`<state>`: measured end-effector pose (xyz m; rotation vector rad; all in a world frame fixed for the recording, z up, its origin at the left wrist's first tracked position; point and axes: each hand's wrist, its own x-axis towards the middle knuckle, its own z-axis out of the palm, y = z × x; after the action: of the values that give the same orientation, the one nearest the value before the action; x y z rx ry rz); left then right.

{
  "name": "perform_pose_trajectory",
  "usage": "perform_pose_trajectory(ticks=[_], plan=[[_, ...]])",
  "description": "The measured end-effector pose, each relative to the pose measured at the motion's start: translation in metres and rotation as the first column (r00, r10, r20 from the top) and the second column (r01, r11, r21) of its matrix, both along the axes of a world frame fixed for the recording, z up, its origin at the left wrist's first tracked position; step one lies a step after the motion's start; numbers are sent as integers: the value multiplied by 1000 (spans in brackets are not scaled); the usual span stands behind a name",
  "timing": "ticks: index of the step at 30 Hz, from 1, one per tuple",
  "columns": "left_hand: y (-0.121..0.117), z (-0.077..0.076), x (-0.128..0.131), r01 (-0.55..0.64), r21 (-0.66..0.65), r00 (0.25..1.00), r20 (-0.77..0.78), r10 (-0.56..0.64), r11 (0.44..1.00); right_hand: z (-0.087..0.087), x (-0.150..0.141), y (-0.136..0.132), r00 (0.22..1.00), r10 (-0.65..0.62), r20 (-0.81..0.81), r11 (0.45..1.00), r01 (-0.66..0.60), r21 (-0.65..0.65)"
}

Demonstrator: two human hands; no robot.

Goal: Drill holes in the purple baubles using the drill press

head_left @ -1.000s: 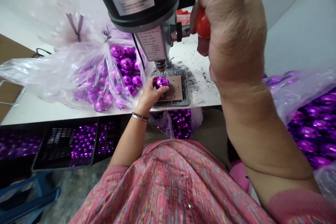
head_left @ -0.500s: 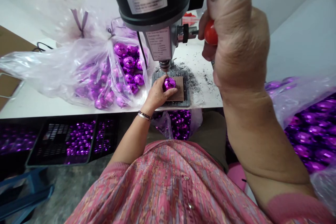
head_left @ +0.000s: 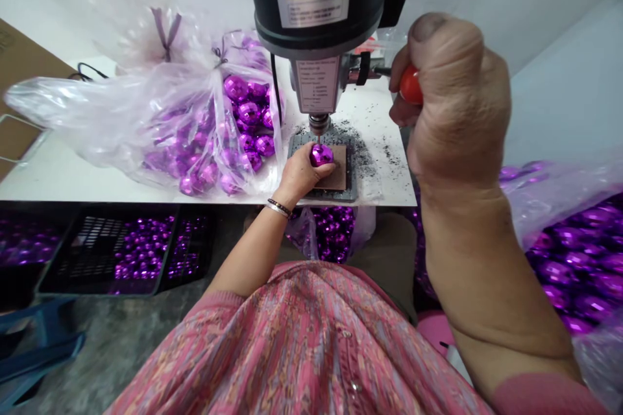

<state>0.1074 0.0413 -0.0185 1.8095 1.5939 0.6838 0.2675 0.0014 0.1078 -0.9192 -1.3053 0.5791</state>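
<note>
The tabletop (head_left: 63, 175) carries a plastic bag (head_left: 97, 104) of purple balls (head_left: 248, 112) by its front edge, presumably for easy reach; the drill press (head_left: 319, 32) stands toward the right edge. A brown board (head_left: 339, 166) covers part of its base (head_left: 352, 175), probably as backing. Over it, my left hand (head_left: 300, 174) pinches one purple ball (head_left: 322, 155) between thumb and fingers (apparently so it cannot roll). My right hand (head_left: 460, 104) wraps around the red knob (head_left: 411, 85), likely for leverage. The drill bit (head_left: 318, 139) points down at the ball; contact is unclear.
</note>
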Motion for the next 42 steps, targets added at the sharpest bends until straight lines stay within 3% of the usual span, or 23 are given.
perform_pose_trajectory(ticks=[8,12,20,27,29,32,36,40,42], plan=[[0,-3,-1,-5,-7,1000,26,5,1000,-19,0,-16,987,-121,109,991,126,-37],[0,-5,-2,-4,-8,999,54,5,1000,-30,-3,-18,977,-169,127,985,170,4],[0,-8,-1,-20,1,999,30,20,1000,-45,-4,-15,980,-163,116,984,152,96],[-3,-7,0,-37,11,998,49,36,999,-83,-8,-6,978,-201,59,964,187,187],[-4,-7,-1,-32,11,999,37,31,999,-86,-9,-6,978,-202,47,964,190,189],[-4,-6,-1,-21,0,1000,17,21,1000,-68,-8,-5,977,-208,41,965,198,174],[-7,-2,-1,-33,-16,999,41,33,999,-19,-3,5,975,-217,48,967,207,151],[-20,1,-8,-25,-28,994,104,28,999,17,-5,15,976,-216,-39,976,216,-16],[-32,1,-15,70,-48,992,109,-64,996,23,-7,15,971,-223,-90,973,216,-85]])
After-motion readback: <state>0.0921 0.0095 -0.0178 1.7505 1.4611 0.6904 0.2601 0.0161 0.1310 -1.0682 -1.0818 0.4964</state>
